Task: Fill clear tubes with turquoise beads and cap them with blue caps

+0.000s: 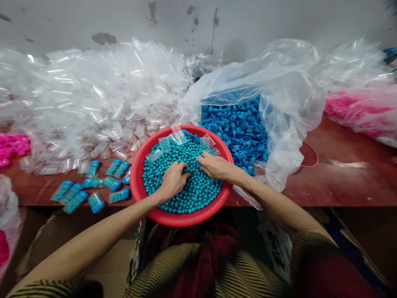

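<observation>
A red plastic basin (pixel 135 174) full of small round turquoise beads (pixel 186 203) stands at the table's front edge. Both my hands are in the beads near its middle. My left hand (pixel 174 181) is curled, with thumb and forefinger towards the centre. My right hand (pixel 216 166) reaches in from the right, its fingers bent down among the beads. Whatever lies between the fingers of either hand is hidden or too small to name. Several clear plastic containers (pixel 178 134) and a dark blue cap (pixel 194 138) lie on the beads at the back of the basin.
Bead-filled containers with blue caps (pixel 76 201) lie left of the basin. Behind them rises a large heap of clear containers (pixel 93 95). Blue caps (pixel 238 128) spill from a translucent bag (pixel 288 91) at the back right. Pink pieces (pixel 356 109) lie far right, others (pixel 14 149) far left.
</observation>
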A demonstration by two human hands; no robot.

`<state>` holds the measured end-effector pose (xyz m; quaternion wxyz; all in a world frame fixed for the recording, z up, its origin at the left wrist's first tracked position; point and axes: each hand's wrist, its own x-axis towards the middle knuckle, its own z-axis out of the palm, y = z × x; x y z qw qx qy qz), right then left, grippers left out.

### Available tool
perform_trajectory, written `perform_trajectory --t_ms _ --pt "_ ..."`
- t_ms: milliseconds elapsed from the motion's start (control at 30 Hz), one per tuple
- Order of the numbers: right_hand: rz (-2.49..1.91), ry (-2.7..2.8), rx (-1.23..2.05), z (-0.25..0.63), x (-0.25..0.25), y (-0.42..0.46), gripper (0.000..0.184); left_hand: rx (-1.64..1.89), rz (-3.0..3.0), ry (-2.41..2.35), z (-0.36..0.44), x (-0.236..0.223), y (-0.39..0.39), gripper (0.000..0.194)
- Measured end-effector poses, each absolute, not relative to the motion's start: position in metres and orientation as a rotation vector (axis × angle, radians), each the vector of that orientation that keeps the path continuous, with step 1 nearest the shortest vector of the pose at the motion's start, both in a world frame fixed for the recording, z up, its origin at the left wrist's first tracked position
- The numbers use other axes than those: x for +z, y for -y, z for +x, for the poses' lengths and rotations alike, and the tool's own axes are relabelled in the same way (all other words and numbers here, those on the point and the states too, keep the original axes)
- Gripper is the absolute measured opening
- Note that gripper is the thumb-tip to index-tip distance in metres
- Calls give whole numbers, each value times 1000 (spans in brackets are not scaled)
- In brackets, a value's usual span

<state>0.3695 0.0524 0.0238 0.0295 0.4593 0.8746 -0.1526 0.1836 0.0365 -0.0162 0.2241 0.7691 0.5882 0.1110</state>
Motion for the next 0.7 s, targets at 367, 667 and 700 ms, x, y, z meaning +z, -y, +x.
perform_trajectory --t_ms 367,667,700 --pt "1451 -2732 -732 362 28 -50 33 490 1874 -1346 171 -11 -42 10" --pt "1438 -2819 -845 366 23 -44 31 622 1579 -1176 167 -9 -40 18" --pt "1429 -2809 -850 368 23 -43 29 613 1540 -1180 166 -8 -40 19"
